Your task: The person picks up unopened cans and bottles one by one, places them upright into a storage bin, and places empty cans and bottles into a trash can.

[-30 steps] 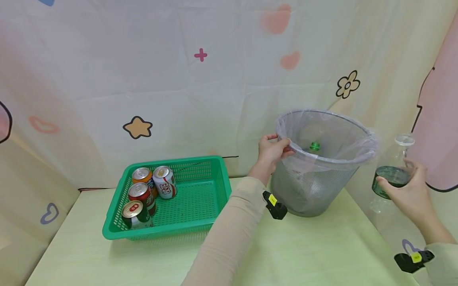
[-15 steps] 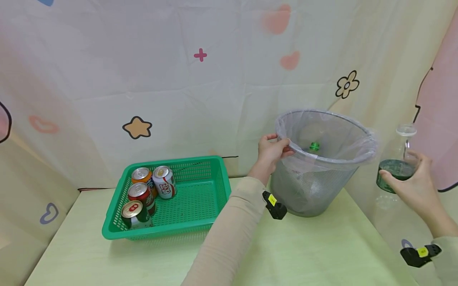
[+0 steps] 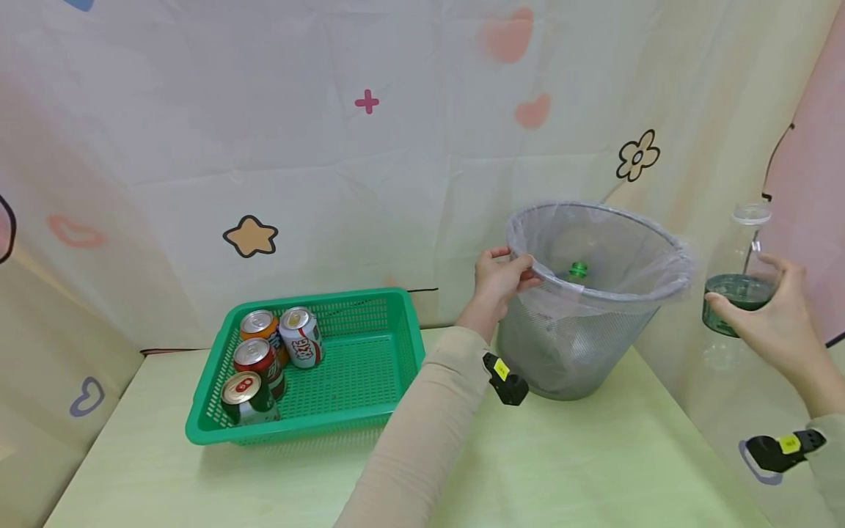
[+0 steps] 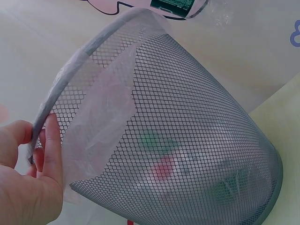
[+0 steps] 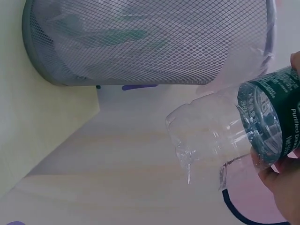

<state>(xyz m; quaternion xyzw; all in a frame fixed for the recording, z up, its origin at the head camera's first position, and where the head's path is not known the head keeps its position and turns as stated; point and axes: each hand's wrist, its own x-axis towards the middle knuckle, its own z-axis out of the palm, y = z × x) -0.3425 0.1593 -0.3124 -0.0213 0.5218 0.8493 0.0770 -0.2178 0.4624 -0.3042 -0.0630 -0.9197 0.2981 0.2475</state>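
Note:
My left hand [image 3: 499, 286] pinches the near left rim of a grey wire-mesh wastebasket [image 3: 574, 352], with thumb and fingers on either side of it. A thin translucent bin liner [image 4: 103, 122] is folded over that rim. Off to the right, my right hand [image 3: 782, 323] grips a clear plastic bottle [image 3: 739, 293] round its green label [image 5: 276, 112]. The bottle is upright, clear of the table and beside the basket's rim, not over the opening. Inside the basket, a green bottle cap [image 3: 579, 269] shows; more green and red shapes are blurred behind the mesh.
To the left, a green plastic basket [image 3: 396, 352] stands on the pale table [image 3: 561, 462]. Several drink cans [image 3: 304, 339] stand in its left half. A patterned cloth [image 3: 370, 183] hangs behind everything and along the right side.
My right hand has risen and shifted a little to the right, carrying the bottle with it. The left hand keeps its hold on the rim, and the wastebasket stays in place.

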